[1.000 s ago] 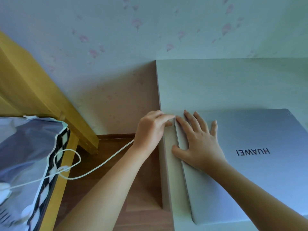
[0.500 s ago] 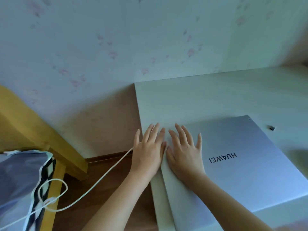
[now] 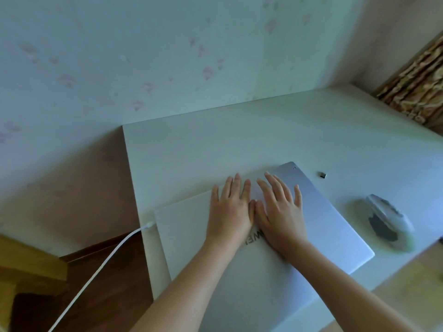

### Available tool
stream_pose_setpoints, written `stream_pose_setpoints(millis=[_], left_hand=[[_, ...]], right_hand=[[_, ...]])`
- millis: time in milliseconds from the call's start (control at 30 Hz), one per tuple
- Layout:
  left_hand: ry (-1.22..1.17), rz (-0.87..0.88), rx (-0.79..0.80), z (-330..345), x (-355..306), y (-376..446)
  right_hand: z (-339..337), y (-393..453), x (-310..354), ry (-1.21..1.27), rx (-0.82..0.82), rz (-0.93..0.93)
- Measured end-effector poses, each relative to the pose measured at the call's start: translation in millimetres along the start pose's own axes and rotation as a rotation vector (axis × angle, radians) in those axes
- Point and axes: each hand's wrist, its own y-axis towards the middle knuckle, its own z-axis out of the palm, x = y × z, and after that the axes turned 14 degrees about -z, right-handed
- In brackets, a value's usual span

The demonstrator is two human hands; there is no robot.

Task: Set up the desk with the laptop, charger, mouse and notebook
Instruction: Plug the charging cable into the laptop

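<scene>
Now both grips spread flat, touching — left hand [image 3: 230, 212], right hand [image 3: 279, 212] atop closed silver laptop [image 3: 335, 224]; grey mouse [image 3: 386, 221] lies right, nearer right hand.

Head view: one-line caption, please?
Both hands rest flat on closed laptop, white cable plugged in, mouse alongside.

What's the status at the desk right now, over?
Left hand, right hand flat on closed laptop. Charger cable plugged in. Mouse beside. Nothing blocking.
</scene>
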Motion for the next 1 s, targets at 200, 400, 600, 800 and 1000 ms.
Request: stream_pose_setpoints(millis=[200,400,600,800,1000], left_hand=[[0.008,-0.03,-0.003,12.5,-36.7,18.1],[-0.009,-0.047,0.006,31.7,-86.1,39.7],[-0.036,-0.054,-0.031,45.6,-126.7,66.1],[-0.022,-0.073,-0.067,48.6,-131.7,73.9],[-0.041,-0.107,-0.065,46.7,-131.7,73.7]], right_hand=[[-7.5,3.9,-41.4,-0.018,0.004,0.018],[-16.2,9.1,-102.1,-0.018,0.01,-0.014],[-19.4,14.6,-152.4,0.097,-0.06,0.017],[-18.3,22.0,-193.4,0.196,0.009,0.017],[-17.6,30.6,-213.7,0.403,-0.141,-0.075]])
